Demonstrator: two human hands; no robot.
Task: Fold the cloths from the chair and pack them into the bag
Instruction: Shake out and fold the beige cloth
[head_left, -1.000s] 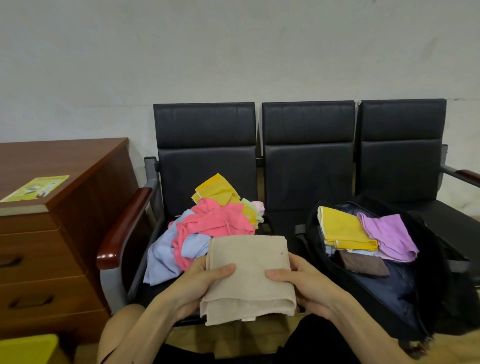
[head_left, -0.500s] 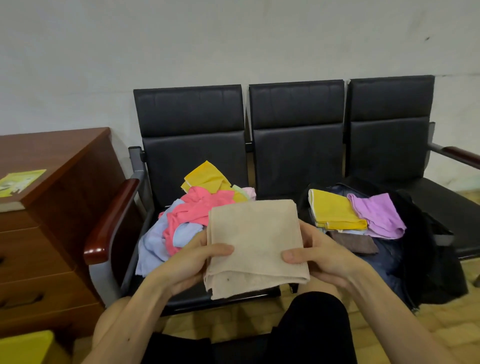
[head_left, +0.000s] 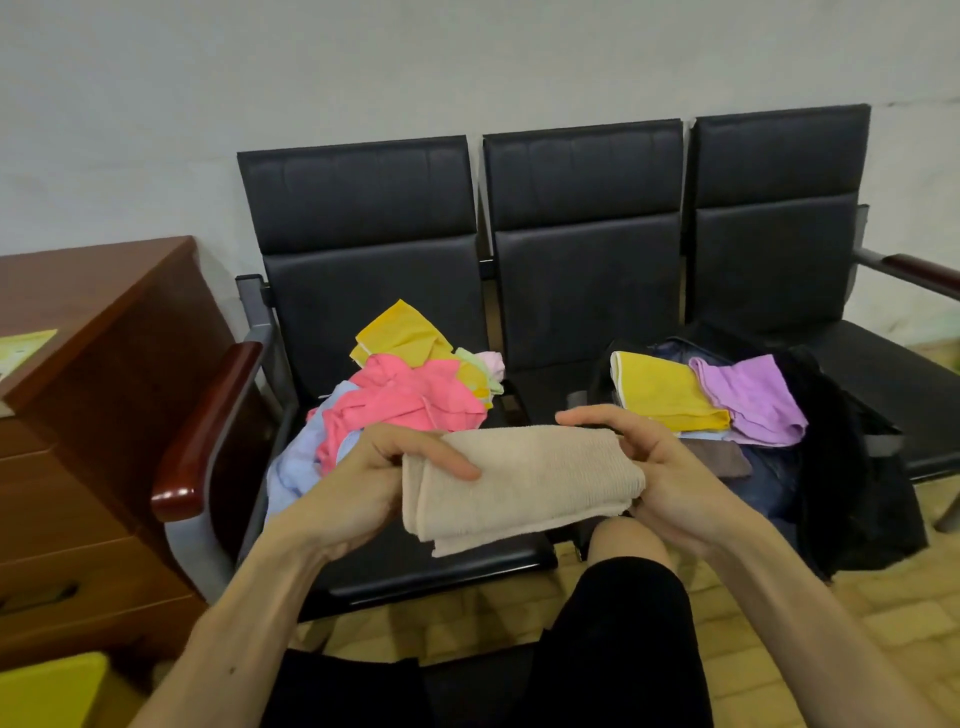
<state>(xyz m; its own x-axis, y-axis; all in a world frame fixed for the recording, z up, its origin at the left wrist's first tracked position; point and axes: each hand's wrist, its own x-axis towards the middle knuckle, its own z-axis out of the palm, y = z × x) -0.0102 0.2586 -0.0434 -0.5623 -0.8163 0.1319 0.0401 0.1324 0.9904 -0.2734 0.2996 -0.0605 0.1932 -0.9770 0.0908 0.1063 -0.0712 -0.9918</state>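
Just above the knees in black shorts (head_left: 618, 623), a folded beige cloth (head_left: 524, 483) is held in the air. The left grip (head_left: 363, 478) clasps its left end with the thumb on top, and the right grip (head_left: 670, 467) curls round its right end. Behind it, on the left seat (head_left: 415, 571), lies a heap: a pink cloth (head_left: 410, 400), a light blue cloth (head_left: 296, 462) and a loose yellow cloth (head_left: 400, 330). To the right an open black bag (head_left: 841, 467) holds a folded yellow cloth (head_left: 670, 389), a purple cloth (head_left: 748, 400) and a brown cloth (head_left: 719, 457). A wooden drawer unit (head_left: 78, 415) stands left.
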